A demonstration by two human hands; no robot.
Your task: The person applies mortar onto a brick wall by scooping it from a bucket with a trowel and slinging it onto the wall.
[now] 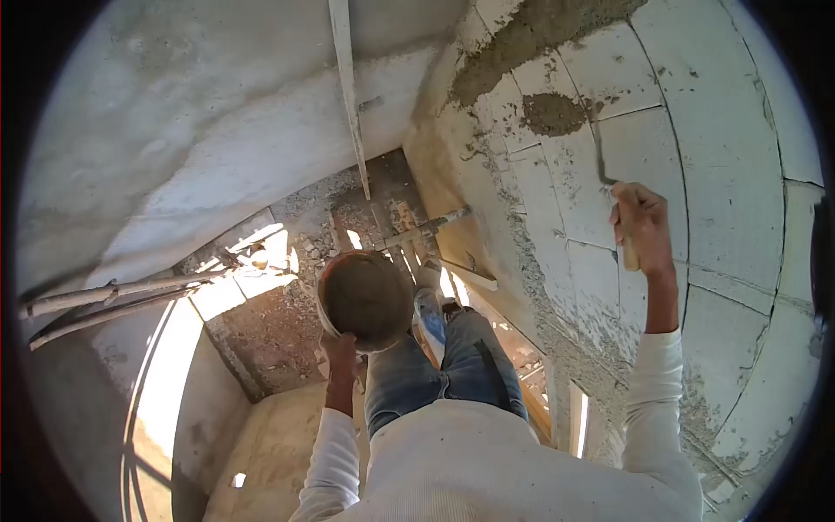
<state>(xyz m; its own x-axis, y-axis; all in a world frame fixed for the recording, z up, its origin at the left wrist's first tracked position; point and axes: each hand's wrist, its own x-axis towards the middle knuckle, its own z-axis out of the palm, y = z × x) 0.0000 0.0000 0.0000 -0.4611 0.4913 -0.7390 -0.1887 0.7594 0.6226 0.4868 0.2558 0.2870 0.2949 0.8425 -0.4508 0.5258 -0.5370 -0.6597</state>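
Observation:
My left hand [341, 352] grips the near-left rim of a round bucket [324, 315], holding it in front of my thighs. Grey wet mortar [369, 300] fills the bucket. Up at the right, my right hand [642, 224] is closed around the pale handle of a trowel [600, 157]. Its thin metal part is seen almost edge-on, close to the block wall [635, 165]. A dark patch of fresh mortar [553, 114] sticks to the blocks just left of the trowel tip. Whether the blade touches the wall, I cannot tell.
A broad mortar strip [522, 43] runs along the wall's top. Slim wooden poles [113, 296] cross at the left, and a board [348, 87] stands upright ahead. Far below lies a rubble-strewn floor [265, 339]. Wooden pieces [426, 228] lie near my feet.

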